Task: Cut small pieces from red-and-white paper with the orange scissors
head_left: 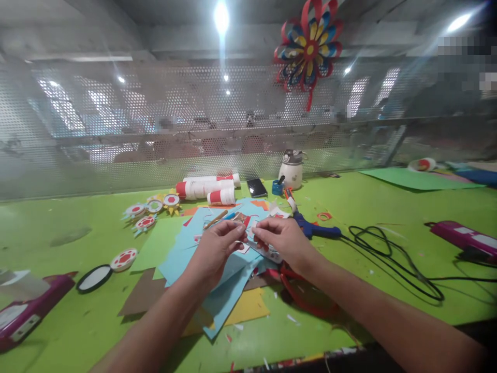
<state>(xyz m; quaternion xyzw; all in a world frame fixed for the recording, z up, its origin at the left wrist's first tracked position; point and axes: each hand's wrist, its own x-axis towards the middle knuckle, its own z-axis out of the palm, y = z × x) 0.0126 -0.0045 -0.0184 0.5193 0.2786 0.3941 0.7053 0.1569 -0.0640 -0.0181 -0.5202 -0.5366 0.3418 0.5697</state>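
Observation:
My left hand and my right hand meet over a pile of light blue paper sheets on the green table. Both pinch a small red and white paper piece between their fingertips. Red scissors lie under my right wrist. A blue glue gun rests just beyond my right hand, its black cord looping to the right.
Rolls of red and white paper, a phone and a white jug stand at the back. Paper flowers lie at the left, a round white disc nearer. Magenta tools flank both sides. A mesh screen closes the far edge.

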